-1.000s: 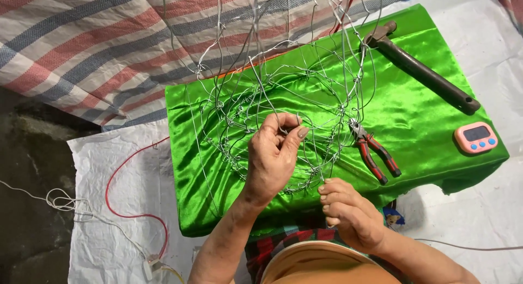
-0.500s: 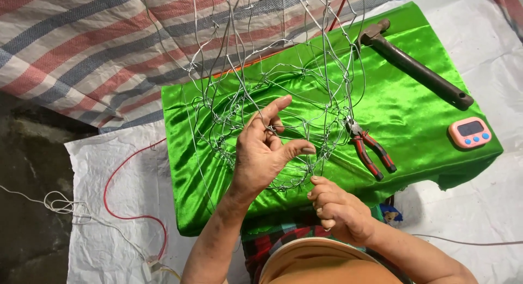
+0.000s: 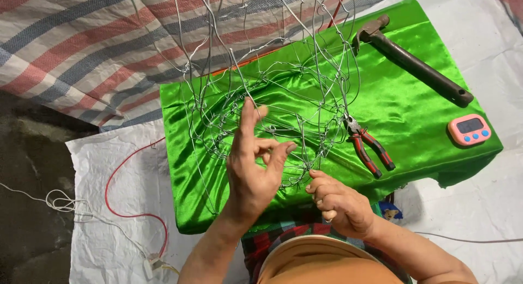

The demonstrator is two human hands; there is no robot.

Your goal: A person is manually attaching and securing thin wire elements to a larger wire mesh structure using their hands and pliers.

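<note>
Striped tarp (image 3: 81, 38) and white woven sacking (image 3: 117, 207) cover the dark floor (image 3: 27, 164).

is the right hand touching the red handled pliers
Apart. The head view shows the right hand pinching the wire frame at its near edge, while the pliers lie on the green cloth with bare cloth between them.

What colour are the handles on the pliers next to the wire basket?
The pliers have red and black handles, seen in the head view, lying on the green cloth.

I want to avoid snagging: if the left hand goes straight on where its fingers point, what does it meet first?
Probably the wire frame: the left hand points up into its strands above the green cloth. Depth is unclear.
</note>
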